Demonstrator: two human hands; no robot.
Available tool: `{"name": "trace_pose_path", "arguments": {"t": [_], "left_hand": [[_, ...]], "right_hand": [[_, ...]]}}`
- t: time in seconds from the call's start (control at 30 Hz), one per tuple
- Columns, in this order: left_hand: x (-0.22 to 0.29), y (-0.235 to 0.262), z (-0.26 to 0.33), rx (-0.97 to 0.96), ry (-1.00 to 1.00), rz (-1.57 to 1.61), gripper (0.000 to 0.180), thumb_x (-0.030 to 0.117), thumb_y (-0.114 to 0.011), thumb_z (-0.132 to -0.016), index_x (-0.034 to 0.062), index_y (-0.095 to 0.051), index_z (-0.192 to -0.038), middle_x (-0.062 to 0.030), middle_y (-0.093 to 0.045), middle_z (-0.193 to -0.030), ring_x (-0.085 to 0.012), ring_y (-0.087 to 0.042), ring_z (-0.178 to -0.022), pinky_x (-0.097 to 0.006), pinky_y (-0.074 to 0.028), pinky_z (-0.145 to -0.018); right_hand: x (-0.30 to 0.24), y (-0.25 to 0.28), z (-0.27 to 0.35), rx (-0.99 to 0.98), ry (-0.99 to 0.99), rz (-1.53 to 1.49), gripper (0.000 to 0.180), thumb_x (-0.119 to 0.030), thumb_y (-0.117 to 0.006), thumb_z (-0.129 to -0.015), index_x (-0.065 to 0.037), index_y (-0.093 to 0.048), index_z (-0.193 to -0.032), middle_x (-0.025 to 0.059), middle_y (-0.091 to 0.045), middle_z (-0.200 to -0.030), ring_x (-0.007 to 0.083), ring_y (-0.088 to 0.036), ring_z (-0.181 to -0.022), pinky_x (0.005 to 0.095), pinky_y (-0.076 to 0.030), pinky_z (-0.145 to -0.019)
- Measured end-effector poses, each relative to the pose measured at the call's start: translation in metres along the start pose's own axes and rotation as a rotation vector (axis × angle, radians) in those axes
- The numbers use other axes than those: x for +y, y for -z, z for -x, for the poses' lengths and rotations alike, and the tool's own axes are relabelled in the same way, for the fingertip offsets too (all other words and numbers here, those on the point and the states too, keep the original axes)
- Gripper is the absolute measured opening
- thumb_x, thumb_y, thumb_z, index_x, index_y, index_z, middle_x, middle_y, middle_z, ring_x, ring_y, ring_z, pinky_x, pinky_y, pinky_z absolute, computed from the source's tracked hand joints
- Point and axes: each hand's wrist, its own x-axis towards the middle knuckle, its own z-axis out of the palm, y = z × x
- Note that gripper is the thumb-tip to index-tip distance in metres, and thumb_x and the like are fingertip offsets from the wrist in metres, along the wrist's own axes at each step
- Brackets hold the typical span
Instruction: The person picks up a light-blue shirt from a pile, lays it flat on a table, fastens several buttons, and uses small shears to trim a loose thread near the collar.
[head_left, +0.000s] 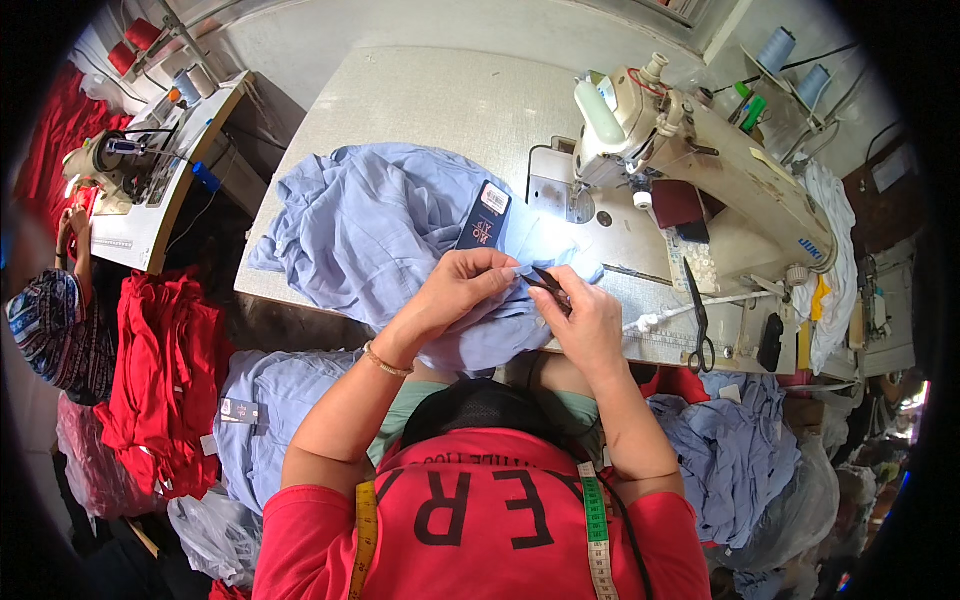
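Observation:
A light blue garment (pixel 350 225) lies bunched on the sewing table, and part of it hangs over the front edge toward my lap. My left hand (pixel 458 288) pinches a bit of its fabric between thumb and fingertips. Small dark thread snips (pixel 545 280) are in my right hand (pixel 588 328), with their tips close to the pinched fabric. Whether the blades touch the cloth, I cannot tell. A dark blue hang tag (pixel 486 215) rests on the garment just beyond my left hand. The sewing machine's lit needle area (pixel 580 195) is farther off to the right.
The sewing machine (pixel 730 160) fills the table's right side. Black scissors (pixel 699 320) lie near its front right edge. Blue garments (pixel 720 455) are heaped at lower right, with more blue (pixel 275 400) and red ones (pixel 165 380) at left. Another person (pixel 65 320) works at a machine far left.

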Motion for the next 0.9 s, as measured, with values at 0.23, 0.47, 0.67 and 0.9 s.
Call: {"name": "trace_pose_path", "arguments": {"t": [0.23,0.47,0.67,0.9], "left_hand": [[0.002,-0.003,0.0,0.019,-0.008,0.054,0.013,0.014,-0.061,-0.089,0.0018,-0.065,-0.088,0.0071,-0.057,-0.076,0.0005,-0.044,-0.065,-0.016,-0.035,-0.056],[0.001,-0.004,-0.001,0.003,-0.019,0.099,0.012,0.014,-0.062,-0.089,0.0039,-0.062,-0.082,0.008,-0.054,-0.072,0.0005,-0.042,-0.062,-0.016,-0.033,-0.054],[0.008,-0.006,0.002,-0.011,-0.007,0.03,0.009,0.012,-0.063,-0.087,0.0052,-0.061,-0.081,0.0072,-0.053,-0.069,0.0001,-0.041,-0.058,-0.016,-0.032,-0.051],[0.012,-0.006,0.001,-0.001,0.042,0.058,0.009,0.011,-0.066,-0.084,0.0039,-0.062,-0.082,0.0055,-0.056,-0.071,-0.0007,-0.046,-0.06,-0.017,-0.036,-0.052]], "right_hand": [[-0.002,-0.008,0.002,0.096,0.014,0.132,0.019,-0.025,-0.064,-0.082,-0.008,-0.057,-0.088,0.0121,-0.064,-0.073,0.0327,-0.061,-0.063,0.0403,-0.046,-0.055],[0.011,-0.024,0.006,0.014,-0.231,-0.428,0.021,-0.025,-0.065,-0.085,-0.006,-0.06,-0.093,0.0104,-0.062,-0.069,0.0232,-0.059,-0.057,0.0323,-0.045,-0.055],[0.012,-0.02,0.0,-0.066,-0.263,-0.456,0.022,-0.024,-0.066,-0.085,-0.005,-0.061,-0.095,-0.0007,-0.057,-0.067,0.0073,-0.05,-0.059,0.024,-0.041,-0.054],[0.021,-0.023,-0.004,-0.189,-0.33,-0.867,0.022,-0.026,-0.065,-0.086,-0.006,-0.06,-0.095,-0.0043,-0.055,-0.07,0.0025,-0.046,-0.057,0.0195,-0.036,-0.049]]}}
